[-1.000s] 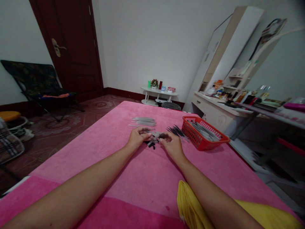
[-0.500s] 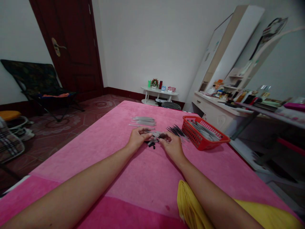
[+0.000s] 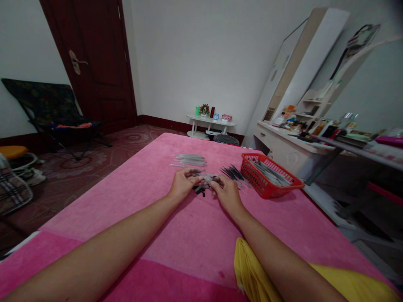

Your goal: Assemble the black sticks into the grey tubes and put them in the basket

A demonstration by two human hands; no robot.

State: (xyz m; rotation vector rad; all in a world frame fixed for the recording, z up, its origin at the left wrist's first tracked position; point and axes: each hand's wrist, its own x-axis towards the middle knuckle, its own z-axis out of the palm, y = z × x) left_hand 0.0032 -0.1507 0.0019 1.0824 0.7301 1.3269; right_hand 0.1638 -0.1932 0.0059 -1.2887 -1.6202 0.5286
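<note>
Both my hands rest close together on the pink cloth [image 3: 132, 197] at the middle of the table. My left hand [image 3: 182, 183] has its fingers curled and pinched on a small grey piece. My right hand [image 3: 227, 191] is closed too, its fingertips on the same small pile of grey and black parts [image 3: 203, 184] between the hands. What exactly each hand grips is too small to name. A bundle of clear thin tubes [image 3: 189, 160] lies just beyond my left hand. A fan of thin black sticks [image 3: 232, 172] lies beyond my right hand.
A red plastic basket [image 3: 267, 188] with grey sticks in it stands to the right. A white dresser [image 3: 283, 147] crowded with bottles lines the right wall. A dark folding chair [image 3: 50, 113] and a door [image 3: 94, 63] are at the left. Yellow fabric [image 3: 346, 281] covers my lap.
My hands have drawn slightly closer together over the small pile; otherwise nothing has moved.
</note>
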